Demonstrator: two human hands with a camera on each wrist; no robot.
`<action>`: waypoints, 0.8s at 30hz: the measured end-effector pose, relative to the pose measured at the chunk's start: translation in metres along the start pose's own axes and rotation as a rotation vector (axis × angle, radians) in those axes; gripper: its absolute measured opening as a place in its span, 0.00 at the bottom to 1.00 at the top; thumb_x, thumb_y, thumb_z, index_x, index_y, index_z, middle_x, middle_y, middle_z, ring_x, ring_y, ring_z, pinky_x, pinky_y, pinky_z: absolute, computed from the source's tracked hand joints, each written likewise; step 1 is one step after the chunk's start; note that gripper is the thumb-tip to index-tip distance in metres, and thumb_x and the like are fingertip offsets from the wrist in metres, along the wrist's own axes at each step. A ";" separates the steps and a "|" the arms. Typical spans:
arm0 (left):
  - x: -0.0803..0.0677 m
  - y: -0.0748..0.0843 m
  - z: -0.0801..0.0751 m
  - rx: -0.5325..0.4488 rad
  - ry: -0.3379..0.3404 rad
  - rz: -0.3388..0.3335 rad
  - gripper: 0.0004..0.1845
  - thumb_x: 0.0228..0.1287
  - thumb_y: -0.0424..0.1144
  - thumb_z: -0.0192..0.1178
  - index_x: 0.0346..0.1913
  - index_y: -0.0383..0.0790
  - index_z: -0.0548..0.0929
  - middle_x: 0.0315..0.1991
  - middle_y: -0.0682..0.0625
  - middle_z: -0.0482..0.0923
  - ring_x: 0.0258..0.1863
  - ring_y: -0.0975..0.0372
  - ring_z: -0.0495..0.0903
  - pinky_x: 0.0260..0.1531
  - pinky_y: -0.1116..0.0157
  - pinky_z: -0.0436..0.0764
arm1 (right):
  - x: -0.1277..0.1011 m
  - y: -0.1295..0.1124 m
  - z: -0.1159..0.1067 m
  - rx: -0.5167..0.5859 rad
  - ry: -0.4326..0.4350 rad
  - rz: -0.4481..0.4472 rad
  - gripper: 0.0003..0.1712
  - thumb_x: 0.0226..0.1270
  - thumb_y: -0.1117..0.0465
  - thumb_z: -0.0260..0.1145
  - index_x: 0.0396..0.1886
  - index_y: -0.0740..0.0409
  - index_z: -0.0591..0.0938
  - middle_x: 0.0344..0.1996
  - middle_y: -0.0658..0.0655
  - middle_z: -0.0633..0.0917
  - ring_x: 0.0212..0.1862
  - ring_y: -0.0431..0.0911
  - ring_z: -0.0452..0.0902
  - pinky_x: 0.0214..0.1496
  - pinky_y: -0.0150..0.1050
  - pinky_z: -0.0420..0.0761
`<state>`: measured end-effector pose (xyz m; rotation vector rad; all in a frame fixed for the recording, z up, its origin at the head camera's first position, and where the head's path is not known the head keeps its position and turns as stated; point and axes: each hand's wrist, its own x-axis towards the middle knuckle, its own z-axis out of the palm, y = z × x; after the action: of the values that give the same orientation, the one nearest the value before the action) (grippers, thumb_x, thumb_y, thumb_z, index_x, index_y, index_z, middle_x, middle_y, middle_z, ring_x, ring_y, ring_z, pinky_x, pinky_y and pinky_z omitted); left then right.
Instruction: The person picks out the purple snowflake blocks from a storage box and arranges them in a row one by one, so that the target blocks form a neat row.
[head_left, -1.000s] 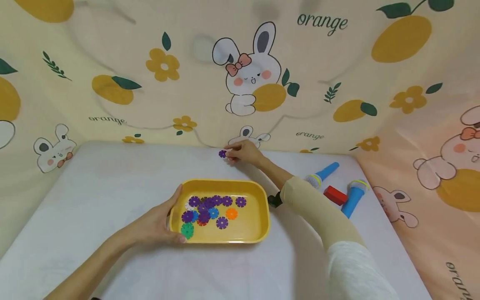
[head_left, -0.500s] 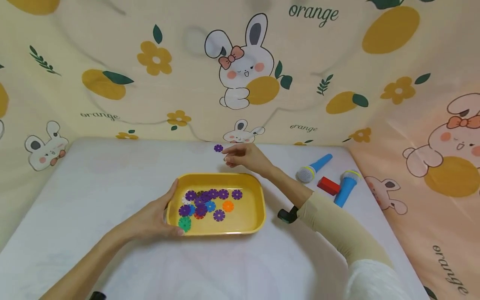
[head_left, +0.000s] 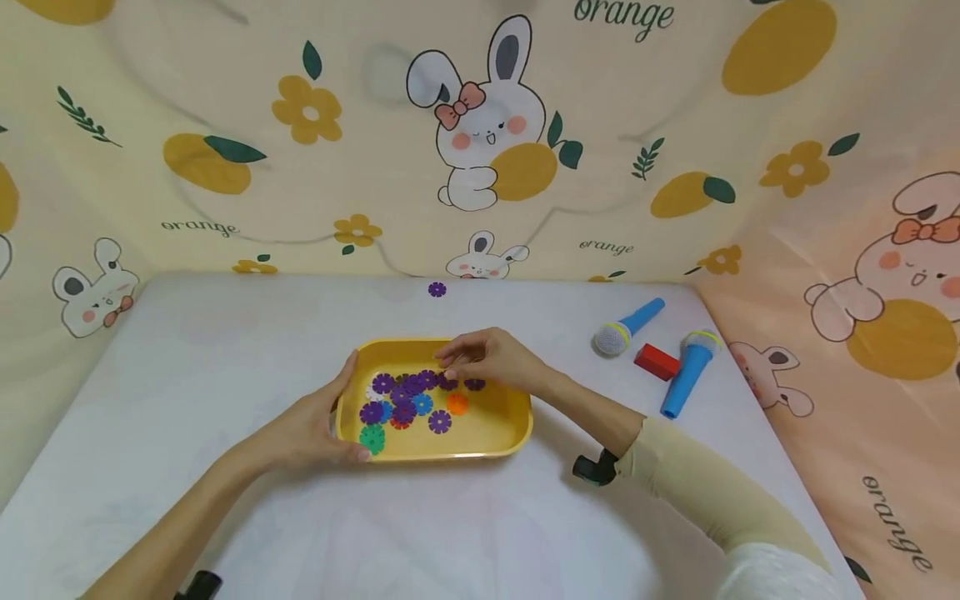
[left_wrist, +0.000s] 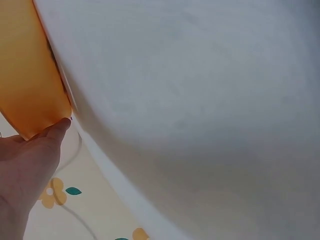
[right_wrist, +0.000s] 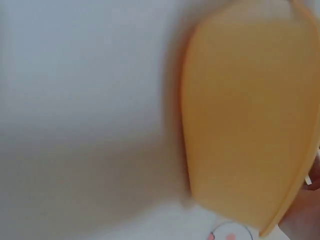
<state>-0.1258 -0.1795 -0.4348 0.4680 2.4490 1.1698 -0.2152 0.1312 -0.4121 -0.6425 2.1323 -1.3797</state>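
The left hand (head_left: 303, 433) grips the near left corner of the yellow tray (head_left: 491, 442), thumb along the left rim and fingers curled over the near edge; the left wrist view shows a fingertip pressed to the tray's outer wall (left_wrist: 30, 75). Inside the tray lies a heap of flower discs (head_left: 408, 404), mostly purple, with a green one at the near left beside the left fingertips and an orange one (head_left: 456, 403) toward the middle. The right hand (head_left: 491, 362) hovers over the far half of the tray, fingers bent down and drawn together onto the purple discs at the heap's far edge; whether it pinches one cannot be told. Further right lie two blue microphones (head_left: 626, 329) (head_left: 686, 371) with a red block (head_left: 656, 361) between them. One purple disc (head_left: 437, 289) lies alone at the table's far edge.
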 end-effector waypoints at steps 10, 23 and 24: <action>0.005 0.003 -0.002 0.002 -0.013 0.009 0.73 0.45 0.54 0.79 0.80 0.44 0.33 0.79 0.36 0.43 0.75 0.39 0.50 0.70 0.41 0.58 | -0.007 0.007 0.026 -0.101 -0.079 0.091 0.15 0.58 0.70 0.74 0.46 0.62 0.88 0.40 0.54 0.89 0.40 0.41 0.85 0.46 0.32 0.85; 0.001 0.000 -0.002 0.011 -0.014 0.001 0.72 0.45 0.55 0.79 0.80 0.45 0.33 0.79 0.35 0.43 0.75 0.38 0.50 0.69 0.41 0.58 | -0.006 0.006 0.053 -0.474 -0.096 -0.020 0.13 0.54 0.66 0.79 0.40 0.53 0.90 0.35 0.47 0.85 0.37 0.41 0.77 0.39 0.26 0.79; 0.001 0.000 -0.002 0.011 -0.013 0.000 0.72 0.45 0.55 0.79 0.80 0.45 0.33 0.79 0.35 0.43 0.75 0.38 0.50 0.69 0.41 0.58 | -0.005 0.006 0.054 -0.492 -0.090 -0.029 0.12 0.53 0.66 0.79 0.39 0.53 0.90 0.35 0.47 0.85 0.37 0.41 0.77 0.40 0.26 0.79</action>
<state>-0.1278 -0.1807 -0.4339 0.4773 2.4461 1.1502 -0.1771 0.1002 -0.4359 -0.9026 2.4082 -0.8145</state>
